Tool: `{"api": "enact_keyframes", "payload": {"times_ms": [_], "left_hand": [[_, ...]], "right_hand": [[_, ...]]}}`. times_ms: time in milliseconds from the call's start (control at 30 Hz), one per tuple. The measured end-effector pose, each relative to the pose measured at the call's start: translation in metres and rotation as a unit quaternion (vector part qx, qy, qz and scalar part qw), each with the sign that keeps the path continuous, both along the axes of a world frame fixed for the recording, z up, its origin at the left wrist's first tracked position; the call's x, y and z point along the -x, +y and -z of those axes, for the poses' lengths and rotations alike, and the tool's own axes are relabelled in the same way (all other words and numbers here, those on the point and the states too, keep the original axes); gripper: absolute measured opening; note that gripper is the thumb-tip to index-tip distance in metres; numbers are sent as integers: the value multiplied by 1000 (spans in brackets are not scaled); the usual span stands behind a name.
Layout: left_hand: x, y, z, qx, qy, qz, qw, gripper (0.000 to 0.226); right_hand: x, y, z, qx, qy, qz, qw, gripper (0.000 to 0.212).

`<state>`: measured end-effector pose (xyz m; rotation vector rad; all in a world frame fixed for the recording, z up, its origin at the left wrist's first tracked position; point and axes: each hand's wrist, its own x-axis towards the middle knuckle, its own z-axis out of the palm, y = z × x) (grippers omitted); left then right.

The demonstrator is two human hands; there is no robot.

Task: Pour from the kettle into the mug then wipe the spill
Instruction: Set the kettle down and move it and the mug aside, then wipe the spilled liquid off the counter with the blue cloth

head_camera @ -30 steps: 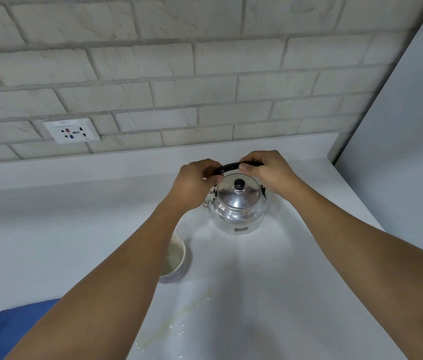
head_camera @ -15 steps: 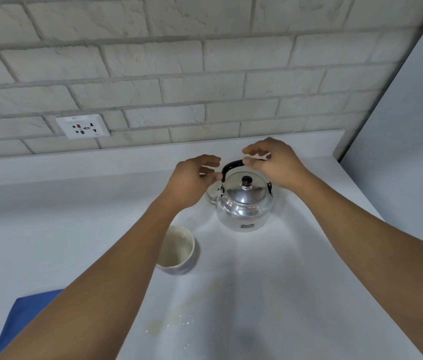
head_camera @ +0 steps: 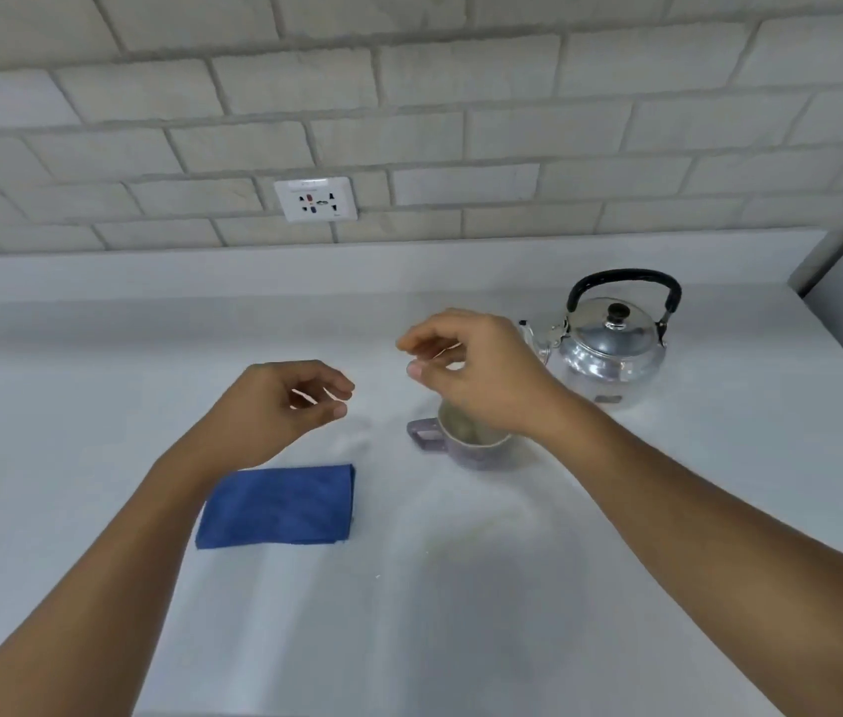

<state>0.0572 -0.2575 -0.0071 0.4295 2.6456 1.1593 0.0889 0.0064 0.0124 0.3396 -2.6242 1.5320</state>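
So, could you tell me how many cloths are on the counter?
1: a folded blue cloth lies flat near the left hand, left of the mug. None seems hidden.

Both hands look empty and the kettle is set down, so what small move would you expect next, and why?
Probably the left hand drops onto the folded blue cloth just below it. The kettle stands upright on the counter, the mug holds liquid, and a faint spill lies in front of the mug, unwiped. The right hand hovers empty over the mug.

Soft, even indoor light on a pale tabletop (head_camera: 667,509), with faint shadows. The shiny kettle (head_camera: 610,349) shows bright reflections. Both hands look slightly motion-blurred. Brick lines bow toward the edges.
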Motion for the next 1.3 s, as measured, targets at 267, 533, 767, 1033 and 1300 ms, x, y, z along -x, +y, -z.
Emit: {"api": "enact_keyframes", "payload": {"times_ms": [267, 533, 767, 1033, 1300], "left_hand": [[-18, -89, 72, 126, -57, 2, 990, 36], [-26, -123, 104, 194, -37, -1, 980, 49], [-22, -128, 120, 227, 32, 24, 973, 35], [-32, -130, 105, 136, 13, 6, 991, 13], [-89, -99, 78, 31, -78, 11, 996, 21]], "right_hand": [[-18, -109, 74, -69, -121, -14, 990, 38], [-21, -139, 139, -223, -166, 5, 960, 56], [-25, -160, 163, -287, -100, 33, 952, 27], [-44, -158, 145, -96, -127, 84, 984, 7], [-109, -97, 113, 66, -157, 52, 984, 9]]}}
